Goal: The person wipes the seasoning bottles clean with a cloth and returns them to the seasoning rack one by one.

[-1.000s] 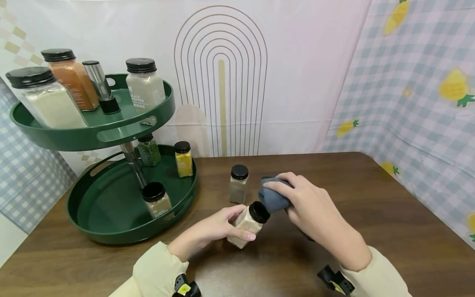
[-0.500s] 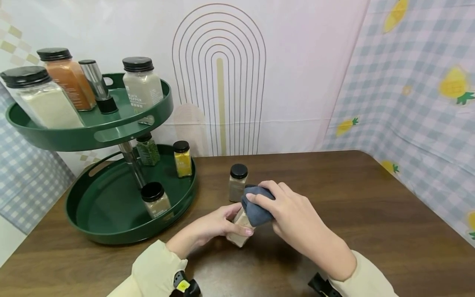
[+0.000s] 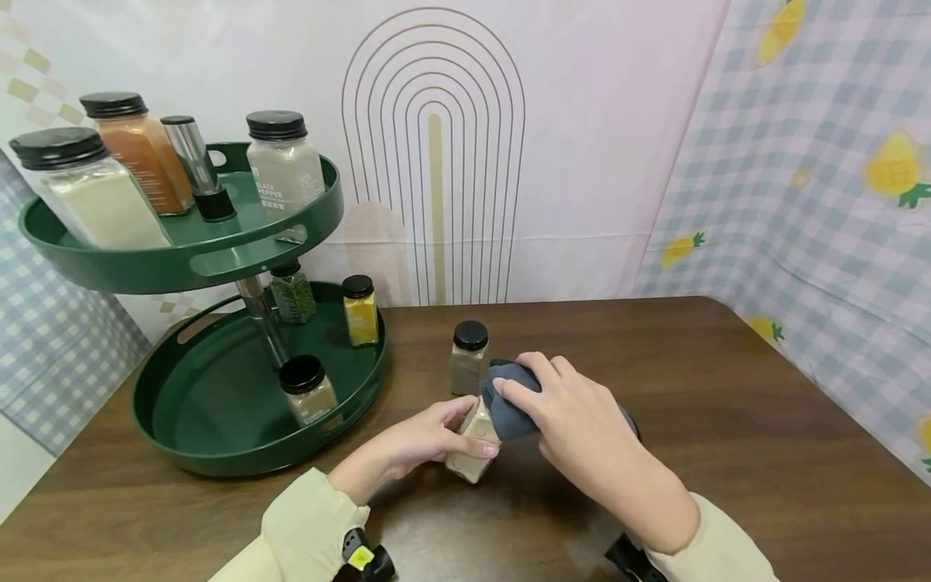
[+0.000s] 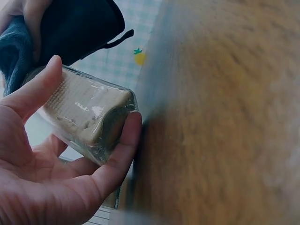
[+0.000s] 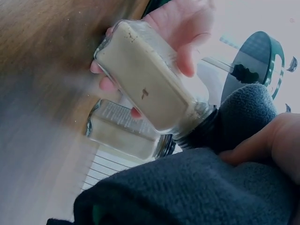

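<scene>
My left hand [image 3: 429, 440] grips a small square glass spice jar [image 3: 474, 449] of pale beige powder, thumb on one side and fingers around the other. The jar tilts, its neck toward the right hand. In the right wrist view the powder jar [image 5: 145, 82] shows its dark ribbed neck running into a blue-grey cloth [image 5: 187, 187]. That cloth [image 3: 513, 404] is bunched in my right hand [image 3: 578, 416], wrapped over the jar's black lid, which it mostly hides. Just behind the hands, a similar black-capped jar [image 3: 469, 362] stands on the table.
At left stands a two-tier green turntable rack [image 3: 196, 453]. Its upper tray [image 3: 116, 279] bears large black-lidded jars and a steel grinder [image 3: 196, 166]. Below sit a yellow jar [image 3: 360, 315], a green herb jar [image 3: 293, 297] and a beige jar [image 3: 309, 396]. Patterned cloth backs the wooden table [image 3: 727, 404].
The right hand has moved left and slightly down with the cloth, from beside the jar's lid to over it. The left hand and its jar stay nearly in place.
</scene>
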A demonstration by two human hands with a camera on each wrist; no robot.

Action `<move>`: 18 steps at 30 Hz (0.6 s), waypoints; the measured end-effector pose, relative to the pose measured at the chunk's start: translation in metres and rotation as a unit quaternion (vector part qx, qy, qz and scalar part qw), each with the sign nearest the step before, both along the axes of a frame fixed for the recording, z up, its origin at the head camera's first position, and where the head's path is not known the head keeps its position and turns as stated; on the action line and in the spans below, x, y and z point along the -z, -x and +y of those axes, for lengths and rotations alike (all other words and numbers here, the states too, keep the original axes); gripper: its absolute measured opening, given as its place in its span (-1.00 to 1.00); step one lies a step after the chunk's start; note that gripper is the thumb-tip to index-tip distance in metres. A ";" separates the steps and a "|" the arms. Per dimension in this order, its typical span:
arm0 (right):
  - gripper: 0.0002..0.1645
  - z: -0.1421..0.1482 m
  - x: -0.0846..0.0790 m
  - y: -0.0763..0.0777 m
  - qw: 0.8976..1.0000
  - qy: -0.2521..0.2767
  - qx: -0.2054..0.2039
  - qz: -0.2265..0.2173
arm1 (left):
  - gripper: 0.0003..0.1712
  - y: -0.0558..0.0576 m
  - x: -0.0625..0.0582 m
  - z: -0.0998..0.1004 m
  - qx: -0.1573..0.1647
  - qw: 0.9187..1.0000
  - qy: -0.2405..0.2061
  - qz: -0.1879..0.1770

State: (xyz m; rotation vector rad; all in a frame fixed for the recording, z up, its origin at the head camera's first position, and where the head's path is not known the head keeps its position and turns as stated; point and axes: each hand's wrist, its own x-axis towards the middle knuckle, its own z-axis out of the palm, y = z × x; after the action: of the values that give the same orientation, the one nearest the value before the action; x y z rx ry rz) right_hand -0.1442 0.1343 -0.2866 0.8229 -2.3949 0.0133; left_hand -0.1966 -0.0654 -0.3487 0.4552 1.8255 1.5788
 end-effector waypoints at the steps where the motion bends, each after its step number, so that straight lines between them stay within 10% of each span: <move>1: -0.30 0.001 0.000 0.000 1.000 -0.003 0.003 0.001 | -0.48 0.000 0.000 0.000 -0.001 1.000 -0.004 -0.004; 18: -0.35 0.015 0.005 0.013 0.996 0.005 0.082 -0.036 | -0.36 0.004 0.006 -0.005 -0.002 0.999 -0.027 -0.024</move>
State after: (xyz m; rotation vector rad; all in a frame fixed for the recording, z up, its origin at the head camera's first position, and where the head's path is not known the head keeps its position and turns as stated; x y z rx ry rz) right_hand -0.1572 0.1496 -0.2919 0.6280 -2.5215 -0.0118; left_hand -0.2003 -0.0706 -0.3546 0.4357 1.7527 1.6307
